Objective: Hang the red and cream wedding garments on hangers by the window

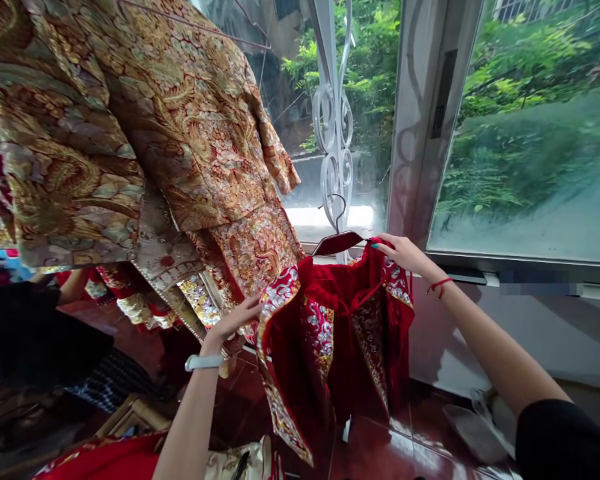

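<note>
A red velvet garment [343, 347] with silver and gold embroidered panels and a drawstring hangs from a dark hanger [338, 244]. The hanger's hook is up against the white scrollwork; whether it is hooked there I cannot tell. My right hand [397, 253] pinches the garment's top edge at the hanger's right end. On the other side, my left hand [234, 321], with a white band at the wrist, reaches to the embroidered left edge. Its fingers are fairly straight with the tips against the cloth, and its thumb side is partly hidden.
Gold embroidered jackets [180, 127] hang at upper left, with more red and gold clothes [125, 293] below. White metal scrollwork [333, 133] stands before the windows. A person in dark clothes [35, 333] is at the left. Red cloth [115, 457] lies at the lower left above the tiled floor.
</note>
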`<state>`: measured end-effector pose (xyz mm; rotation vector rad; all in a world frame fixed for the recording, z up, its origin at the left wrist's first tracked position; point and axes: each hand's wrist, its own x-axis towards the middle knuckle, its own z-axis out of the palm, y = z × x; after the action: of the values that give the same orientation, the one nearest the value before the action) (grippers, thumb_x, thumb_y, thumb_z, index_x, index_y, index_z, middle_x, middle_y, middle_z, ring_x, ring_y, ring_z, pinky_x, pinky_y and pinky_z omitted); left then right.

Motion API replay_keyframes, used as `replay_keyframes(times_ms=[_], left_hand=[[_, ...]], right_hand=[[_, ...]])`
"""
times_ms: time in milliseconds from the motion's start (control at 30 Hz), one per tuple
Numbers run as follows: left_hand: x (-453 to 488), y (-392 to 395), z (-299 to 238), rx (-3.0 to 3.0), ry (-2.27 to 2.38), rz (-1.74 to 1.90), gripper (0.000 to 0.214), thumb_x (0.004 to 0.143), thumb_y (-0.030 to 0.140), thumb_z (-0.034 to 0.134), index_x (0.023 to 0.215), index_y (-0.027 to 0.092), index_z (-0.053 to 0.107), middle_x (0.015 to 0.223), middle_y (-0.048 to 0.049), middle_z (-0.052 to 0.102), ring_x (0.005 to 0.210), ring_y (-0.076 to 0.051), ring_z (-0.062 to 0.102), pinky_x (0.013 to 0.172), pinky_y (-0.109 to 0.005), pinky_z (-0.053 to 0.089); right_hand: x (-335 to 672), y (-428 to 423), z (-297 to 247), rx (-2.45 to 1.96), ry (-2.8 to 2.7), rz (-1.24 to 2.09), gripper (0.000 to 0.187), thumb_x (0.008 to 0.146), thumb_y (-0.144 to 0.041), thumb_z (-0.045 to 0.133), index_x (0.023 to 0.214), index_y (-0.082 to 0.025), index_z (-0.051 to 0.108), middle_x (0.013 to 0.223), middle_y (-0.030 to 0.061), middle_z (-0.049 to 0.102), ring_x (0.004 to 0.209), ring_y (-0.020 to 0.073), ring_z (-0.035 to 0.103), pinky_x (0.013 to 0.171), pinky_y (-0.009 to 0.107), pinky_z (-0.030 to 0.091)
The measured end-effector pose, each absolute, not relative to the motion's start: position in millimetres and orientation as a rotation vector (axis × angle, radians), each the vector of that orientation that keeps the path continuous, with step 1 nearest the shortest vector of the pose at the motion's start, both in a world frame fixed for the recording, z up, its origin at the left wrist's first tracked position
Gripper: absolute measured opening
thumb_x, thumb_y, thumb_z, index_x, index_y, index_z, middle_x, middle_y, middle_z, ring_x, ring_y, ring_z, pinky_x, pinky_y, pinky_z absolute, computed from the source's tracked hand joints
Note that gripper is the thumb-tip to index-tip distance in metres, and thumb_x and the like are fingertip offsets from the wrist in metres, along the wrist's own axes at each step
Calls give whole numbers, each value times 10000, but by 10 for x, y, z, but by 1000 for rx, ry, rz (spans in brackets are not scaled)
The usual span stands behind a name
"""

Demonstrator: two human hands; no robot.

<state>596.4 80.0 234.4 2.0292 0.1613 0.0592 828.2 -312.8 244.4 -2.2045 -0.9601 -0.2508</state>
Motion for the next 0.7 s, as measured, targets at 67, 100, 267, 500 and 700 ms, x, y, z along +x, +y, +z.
replay_keyframes(times_ms=[67, 100, 267, 500, 700], left_hand=[[5842, 771, 2263, 2106, 182, 152, 496, 718, 553, 686, 1057, 192, 662, 1104, -124, 672, 982, -258, 648, 891, -425, 525], [5757, 717, 2221, 2164, 211, 287, 495, 727, 538, 688, 1073, 187, 649, 1095, -116, 663, 956, -249, 645, 867, -412, 530], [5483, 232, 1991, 2186, 377, 945, 493, 820, 501, 612, 1213, 215, 529, 1067, -79, 588, 930, -217, 599, 826, -365, 512], [5832, -1, 2308, 2208, 335, 1188, 667, 798, 544, 613, 1352, 218, 437, 1320, -141, 486, 1256, -306, 447, 1049, -484, 387], [6374, -293, 2786, 2869, 22, 836, 405, 923, 436, 511, 1232, 185, 587, 1179, -126, 668, 1062, -272, 626, 904, -382, 474]], right_hand=[[8247, -3133, 2425, -2198, -945, -244, 317, 950, -471, 391, 945, -223, 588, 786, 28, 637, 681, 186, 539, 660, 286, 370], [8226, -3132, 2417, -2194, -942, -238, 314, 949, -471, 393, 942, -225, 586, 789, 28, 640, 692, 190, 546, 665, 287, 371], [8150, -3105, 2402, -2181, -934, -223, 322, 957, -476, 379, 941, -226, 581, 781, 26, 641, 704, 194, 554, 671, 288, 377], [8167, -3104, 2408, -2235, -952, -275, 309, 967, -461, 360, 902, -230, 554, 721, 27, 608, 625, 179, 512, 618, 275, 359], [8098, -3138, 2431, -2197, -971, -277, 401, 980, -505, 300, 901, -217, 568, 631, -3, 501, 543, 148, 391, 563, 267, 307]])
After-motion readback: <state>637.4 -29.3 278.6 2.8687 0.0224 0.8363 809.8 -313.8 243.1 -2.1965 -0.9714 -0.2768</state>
